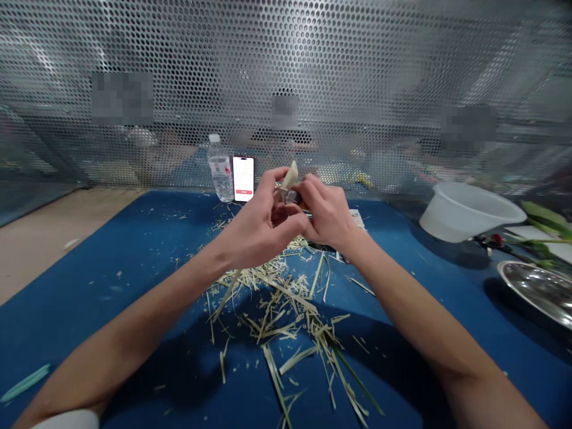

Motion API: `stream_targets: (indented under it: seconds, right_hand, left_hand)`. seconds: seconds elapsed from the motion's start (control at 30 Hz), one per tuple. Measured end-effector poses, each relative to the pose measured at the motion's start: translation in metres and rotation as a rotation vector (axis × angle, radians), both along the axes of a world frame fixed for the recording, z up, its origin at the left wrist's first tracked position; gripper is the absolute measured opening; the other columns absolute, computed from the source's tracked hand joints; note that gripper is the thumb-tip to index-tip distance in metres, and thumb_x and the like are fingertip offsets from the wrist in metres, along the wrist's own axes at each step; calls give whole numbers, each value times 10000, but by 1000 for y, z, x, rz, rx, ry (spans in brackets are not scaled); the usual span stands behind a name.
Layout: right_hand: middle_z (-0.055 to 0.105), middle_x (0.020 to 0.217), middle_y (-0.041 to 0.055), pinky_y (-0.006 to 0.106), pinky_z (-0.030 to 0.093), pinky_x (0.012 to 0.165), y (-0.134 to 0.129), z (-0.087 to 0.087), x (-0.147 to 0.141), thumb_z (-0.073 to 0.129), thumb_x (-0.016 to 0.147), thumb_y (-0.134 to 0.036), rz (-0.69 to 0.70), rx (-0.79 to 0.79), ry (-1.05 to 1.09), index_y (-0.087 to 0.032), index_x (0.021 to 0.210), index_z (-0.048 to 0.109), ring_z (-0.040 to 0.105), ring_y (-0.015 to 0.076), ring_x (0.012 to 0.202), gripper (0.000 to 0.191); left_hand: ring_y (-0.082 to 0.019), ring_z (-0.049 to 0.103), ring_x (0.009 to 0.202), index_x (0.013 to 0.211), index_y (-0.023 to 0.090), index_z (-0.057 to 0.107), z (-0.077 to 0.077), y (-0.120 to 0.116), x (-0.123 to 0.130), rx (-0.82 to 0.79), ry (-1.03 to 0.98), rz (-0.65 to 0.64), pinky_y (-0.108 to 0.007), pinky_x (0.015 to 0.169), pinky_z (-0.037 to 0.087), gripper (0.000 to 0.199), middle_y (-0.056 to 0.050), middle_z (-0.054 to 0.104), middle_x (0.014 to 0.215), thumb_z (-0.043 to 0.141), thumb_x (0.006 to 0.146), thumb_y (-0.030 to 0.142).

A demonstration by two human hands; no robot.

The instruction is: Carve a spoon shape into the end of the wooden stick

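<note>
My left hand [263, 217] and my right hand [324, 214] meet above the far middle of the table. A pale, peeled plant stalk [289, 176] sticks up from my left hand's grip. My right hand pinches a small metal blade or peeler [292, 196] against the stalk, and most of that tool is hidden by my fingers. Below my hands, a heap of pale fibrous shreds [277, 304] lies scattered across the blue mat [111, 286].
A plastic water bottry [220, 170] and an upright phone [243, 177] stand at the far edge. To the right are a tilted white bowl [469, 211], a steel plate [536, 292] and green stalks [543, 217]. A perforated metal screen [286, 59] stands behind, with people beyond it.
</note>
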State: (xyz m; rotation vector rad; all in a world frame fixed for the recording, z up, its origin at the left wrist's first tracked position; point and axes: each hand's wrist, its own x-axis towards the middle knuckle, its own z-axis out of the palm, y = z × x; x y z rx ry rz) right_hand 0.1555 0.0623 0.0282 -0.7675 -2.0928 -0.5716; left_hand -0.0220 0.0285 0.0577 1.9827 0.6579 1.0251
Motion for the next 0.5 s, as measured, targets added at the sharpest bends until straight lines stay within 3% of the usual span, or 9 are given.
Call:
stream_targets:
  seconds: [0.3,0.5]
  right_hand:
    - [610,841,50,305,302,535,-1,5,5,358,934,-319,-24,-26,-97,-193,954,541,439,130,580,223]
    - [628,785,39,304,301,522,-4,8,6,378,924,-280,-17,68,-109,-167,922,576,457,133,564,228]
  left_hand:
    - [-77,531,638,1259,205,408,-1,-2,5,-24,15,38,-193,502,429,472,7,554,857,641,854,268]
    - [-67,510,587,1197,201,402,-4,1,6,-50,5,52,-196,498,423,422,41,532,774,649,863,272]
